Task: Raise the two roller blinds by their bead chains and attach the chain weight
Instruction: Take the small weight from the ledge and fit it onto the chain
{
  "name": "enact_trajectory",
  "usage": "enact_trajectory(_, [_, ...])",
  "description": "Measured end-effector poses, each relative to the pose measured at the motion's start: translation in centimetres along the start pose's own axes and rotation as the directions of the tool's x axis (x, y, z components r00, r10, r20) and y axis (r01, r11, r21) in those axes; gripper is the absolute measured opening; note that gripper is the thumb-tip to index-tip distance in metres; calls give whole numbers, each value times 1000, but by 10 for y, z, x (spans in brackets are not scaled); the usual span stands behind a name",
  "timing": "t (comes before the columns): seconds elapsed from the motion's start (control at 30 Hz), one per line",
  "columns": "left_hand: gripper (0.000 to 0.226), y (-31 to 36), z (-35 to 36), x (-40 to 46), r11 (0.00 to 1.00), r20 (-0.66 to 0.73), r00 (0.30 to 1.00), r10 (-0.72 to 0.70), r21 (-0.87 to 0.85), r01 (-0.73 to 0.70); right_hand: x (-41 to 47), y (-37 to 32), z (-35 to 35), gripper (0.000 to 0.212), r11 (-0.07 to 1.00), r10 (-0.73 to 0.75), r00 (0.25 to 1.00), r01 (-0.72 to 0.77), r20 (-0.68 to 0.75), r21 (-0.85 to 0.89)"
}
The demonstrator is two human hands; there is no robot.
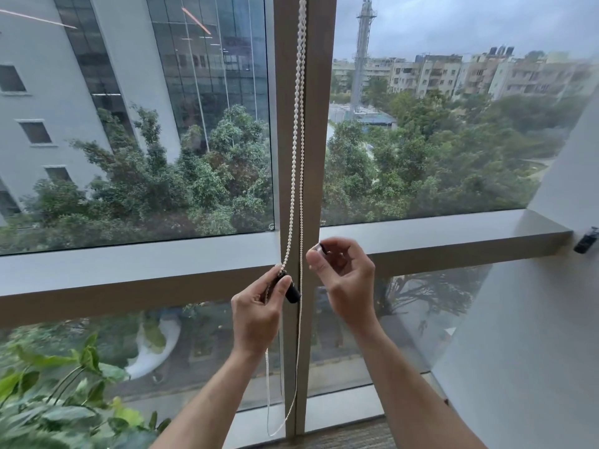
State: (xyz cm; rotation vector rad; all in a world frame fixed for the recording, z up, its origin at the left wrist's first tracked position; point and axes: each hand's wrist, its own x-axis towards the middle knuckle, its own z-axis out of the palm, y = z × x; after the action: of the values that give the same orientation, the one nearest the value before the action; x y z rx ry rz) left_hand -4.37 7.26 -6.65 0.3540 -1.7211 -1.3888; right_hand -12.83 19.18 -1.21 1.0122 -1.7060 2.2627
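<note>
Lower left of frame, nearest: potted plant (64, 396), broad green leaves, clear of the work. Lower centre: two bare forearms rising toward the window mullion (312, 157). Left hand (259, 306), centre of frame: fingers closed together around a black cylindrical chain weight (290, 291), whose lower end juts from the fist toward the right; the thumb presses along its upper side where the bead chain (296, 140) enters, probably to keep chain and body aligned for closing. Right hand (343, 273), just right of centre and a little higher: thumb and forefinger pinched on a small dark piece (321, 247), likely the weight's cap or mating part, though too small to tell; the other fingers curl loosely. The hands stand near each other but apart, the chain's right strand hanging between them. Chain: white beads, two strands descending along the mullion from the top centre of frame, one strand running into the left fist, its slack loop falling below the wrist to near the floor at bottom centre. No blind fabric shows over either pane, so both blinds appear raised; fitting the weight is judged the step in hand. Right edge, mid-height: a second black fitting (586, 240) against the white wall. Beyond the glass: trees, a glazed building upper left, a mast and flats upper right.
</note>
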Motion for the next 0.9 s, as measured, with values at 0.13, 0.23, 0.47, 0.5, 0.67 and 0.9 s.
enact_trajectory(0.13, [15,10,-4,-2,990,-7,995,103,101,-102,-11,-27,18,27,996,-73,954,86,292,-31])
enact_trajectory(0.23, [19,13,-7,-3,983,-22,993,114,150,-109,-3,-38,36,30,971,-79,919,158,386,-177])
enact_trajectory(0.47, [36,25,-16,-2,961,31,974,226,154,-228,27,-56,61,27,874,-188,826,388,531,-293])
enact_trajectory(0.5, [25,24,-18,-2,966,28,976,215,142,-217,30,-57,63,27,851,-171,802,412,572,-324])
enact_trajectory(0.67, [26,30,-29,4,981,-39,982,187,49,-185,41,-56,58,27,807,-46,779,398,626,-436])
enact_trajectory(0.9, [33,44,-35,10,977,-25,977,210,-25,-210,48,-61,57,24,782,2,775,393,632,-484])
